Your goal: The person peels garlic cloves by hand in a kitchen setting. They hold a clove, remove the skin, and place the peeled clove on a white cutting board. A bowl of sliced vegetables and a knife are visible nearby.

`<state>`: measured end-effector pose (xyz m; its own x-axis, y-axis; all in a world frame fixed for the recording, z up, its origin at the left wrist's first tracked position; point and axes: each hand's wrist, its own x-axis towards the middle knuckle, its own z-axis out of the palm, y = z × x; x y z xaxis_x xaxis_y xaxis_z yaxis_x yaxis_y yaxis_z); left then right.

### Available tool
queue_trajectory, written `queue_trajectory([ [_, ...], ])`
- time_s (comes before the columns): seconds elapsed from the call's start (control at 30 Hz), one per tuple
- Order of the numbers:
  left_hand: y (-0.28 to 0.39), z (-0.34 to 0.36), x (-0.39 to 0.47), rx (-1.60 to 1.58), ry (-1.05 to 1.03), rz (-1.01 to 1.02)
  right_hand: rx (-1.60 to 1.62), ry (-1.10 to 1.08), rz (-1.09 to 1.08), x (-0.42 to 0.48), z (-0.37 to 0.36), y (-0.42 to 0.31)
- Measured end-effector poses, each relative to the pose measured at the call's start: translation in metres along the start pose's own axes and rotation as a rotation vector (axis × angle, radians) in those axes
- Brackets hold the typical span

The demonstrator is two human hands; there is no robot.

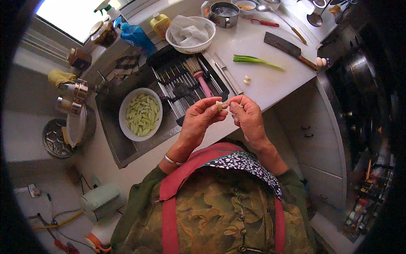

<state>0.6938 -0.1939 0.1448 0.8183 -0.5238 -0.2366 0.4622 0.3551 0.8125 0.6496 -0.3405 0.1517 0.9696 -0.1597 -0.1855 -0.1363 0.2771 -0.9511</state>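
Between the thumb and fingers of my left hand [203, 116] is a pale garlic clove [219, 105]. My right hand [248, 116] meets it from the other side, its thumb and forefinger pinching a thin bit of garlic skin [225, 104]. Both hands are held up in front of the counter edge, above my red apron. Two peeled garlic cloves [246, 80] lie on the white counter beyond my right hand. Farther back rests a cut bunch of green onion [257, 61], and behind that a cleaver [282, 44] with a wooden handle.
At left, the dark sink [109, 127] holds a white bowl [121, 122] of sliced green vegetable. A drying rack [171, 104] with a pink-handled brush [203, 83] spans its right side. Behind stand a white plastic basket [190, 49] and a metal cup [225, 16]. Two eggs [321, 62] sit near the stove.
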Motion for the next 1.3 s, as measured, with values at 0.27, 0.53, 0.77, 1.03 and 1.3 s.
queue_trajectory([
  [0.27, -0.004, -0.013, 0.007, -0.235, -0.027, -0.136, 0.46, -0.025, 0.055, 0.0, -0.007, -0.002],
  [0.53, 0.002, -0.012, 0.007, -0.387, -0.066, -0.22, 0.54, -0.047, 0.1, -0.001, -0.004, -0.009],
  [0.77, -0.009, -0.02, 0.011, -0.505, -0.059, -0.212, 0.378, -0.007, 0.129, 0.002, -0.005, 0.007],
  [1.03, -0.007, -0.014, 0.014, -0.451, 0.018, -0.193, 0.122, -0.006, 0.113, 0.003, -0.001, 0.005],
  [1.3, -0.008, -0.007, 0.012, -0.177, 0.069, 0.003, -0.414, 0.14, -0.321, 0.006, 0.005, 0.011],
])
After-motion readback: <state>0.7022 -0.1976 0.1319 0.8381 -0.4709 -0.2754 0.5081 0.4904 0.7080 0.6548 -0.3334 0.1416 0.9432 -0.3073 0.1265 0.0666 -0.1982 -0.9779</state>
